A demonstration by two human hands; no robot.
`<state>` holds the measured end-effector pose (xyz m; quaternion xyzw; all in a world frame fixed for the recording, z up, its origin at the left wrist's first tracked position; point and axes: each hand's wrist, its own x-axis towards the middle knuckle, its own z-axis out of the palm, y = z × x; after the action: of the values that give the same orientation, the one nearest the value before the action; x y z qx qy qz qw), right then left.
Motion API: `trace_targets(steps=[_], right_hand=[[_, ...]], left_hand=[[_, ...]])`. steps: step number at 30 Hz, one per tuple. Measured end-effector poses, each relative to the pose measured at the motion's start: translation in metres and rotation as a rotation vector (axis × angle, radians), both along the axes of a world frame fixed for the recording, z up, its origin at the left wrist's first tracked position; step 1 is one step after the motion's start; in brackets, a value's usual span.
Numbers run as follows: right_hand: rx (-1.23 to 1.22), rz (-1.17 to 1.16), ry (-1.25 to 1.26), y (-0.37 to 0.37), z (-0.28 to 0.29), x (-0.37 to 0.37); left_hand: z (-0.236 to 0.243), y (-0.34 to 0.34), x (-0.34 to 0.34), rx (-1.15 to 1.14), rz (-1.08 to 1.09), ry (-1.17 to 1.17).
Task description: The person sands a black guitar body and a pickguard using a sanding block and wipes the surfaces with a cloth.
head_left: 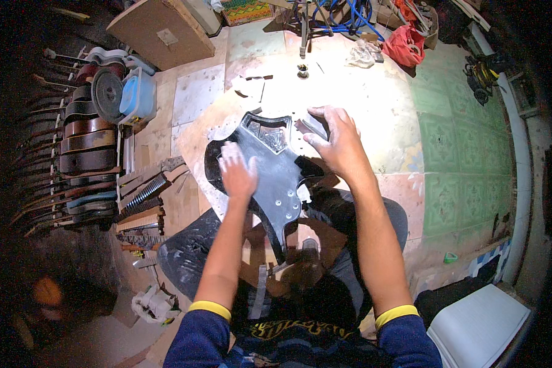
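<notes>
Fingers (229, 153) of the left hand (238, 176) lie flat and slightly spread on the guitar (271, 164), at its nine o'clock, pointing to twelve. The guitar is at the centre, its narrow end toward six. Near its two o'clock edge is the block (311, 129), pinched between thumb and fingertips of the right hand (341, 138), whose forearm rises from five o'clock.

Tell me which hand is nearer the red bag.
The right hand. It is below and left of the red bag in the picture; the left hand, on the guitar body, lies farther down and left.
</notes>
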<state>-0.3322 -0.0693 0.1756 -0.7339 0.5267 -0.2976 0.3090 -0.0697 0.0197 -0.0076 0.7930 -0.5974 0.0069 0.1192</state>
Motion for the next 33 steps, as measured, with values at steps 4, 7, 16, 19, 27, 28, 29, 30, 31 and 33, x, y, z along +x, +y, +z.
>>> trace_targets(steps=[4,7,16,19,27,28,29,30,31,33], right_hand=[[-0.019,-0.023,0.02,-0.003,0.001,-0.005],[-0.039,-0.036,0.081,-0.001,0.001,-0.004],[-0.03,-0.021,0.037,0.002,0.005,-0.004],[-0.039,-0.017,0.02,0.003,0.011,-0.002],[-0.068,0.024,-0.001,0.008,0.013,0.011],[-0.075,0.033,-0.027,0.007,0.013,0.009],[-0.078,0.031,-0.026,0.006,0.014,0.008],[-0.07,0.029,-0.02,0.007,0.015,0.009],[-0.061,0.029,-0.016,0.008,0.015,0.01],[-0.064,0.038,-0.03,0.008,0.016,0.015]], left_hand=[[0.002,0.01,-0.026,0.112,-0.022,-0.085],[0.015,0.044,-0.089,0.142,-0.276,0.008],[0.016,0.045,-0.021,0.124,-0.165,-0.005],[0.023,0.046,-0.011,0.165,-0.086,0.026],[0.03,0.104,-0.1,0.285,-0.7,0.141],[0.029,0.095,-0.09,0.281,-0.703,0.14],[0.029,0.084,-0.074,0.244,-0.628,0.118],[0.028,0.075,-0.054,0.21,-0.553,0.095],[0.024,0.067,-0.032,0.216,-0.394,0.041],[0.017,0.055,0.011,0.194,-0.155,-0.022]])
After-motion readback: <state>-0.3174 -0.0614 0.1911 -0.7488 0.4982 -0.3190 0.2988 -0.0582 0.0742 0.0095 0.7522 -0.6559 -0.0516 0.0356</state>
